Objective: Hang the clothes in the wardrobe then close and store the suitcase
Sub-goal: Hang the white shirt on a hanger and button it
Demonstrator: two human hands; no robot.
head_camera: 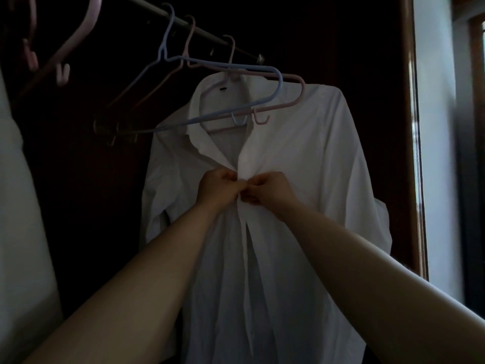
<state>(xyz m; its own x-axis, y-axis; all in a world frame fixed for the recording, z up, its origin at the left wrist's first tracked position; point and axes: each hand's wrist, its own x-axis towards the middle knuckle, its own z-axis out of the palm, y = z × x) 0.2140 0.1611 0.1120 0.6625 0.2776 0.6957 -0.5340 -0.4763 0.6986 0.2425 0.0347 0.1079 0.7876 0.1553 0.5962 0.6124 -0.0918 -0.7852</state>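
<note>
A white shirt (315,158) hangs on a pink hanger (232,48) from the wardrobe rail (210,36), its collar open at the top. My left hand (216,189) and my right hand (270,190) meet at the shirt's front placket, just below the collar. Both pinch the fabric edges together at chest height. The fingertips hide the button area. The suitcase is not in view.
An empty blue hanger (168,38) and an empty pink hanger (190,35) hang in front of the shirt's collar. More pink hangers (78,35) hang at the upper left. The wardrobe's dark interior lies behind, its wooden frame (413,127) to the right, a pale surface (23,232) at the left.
</note>
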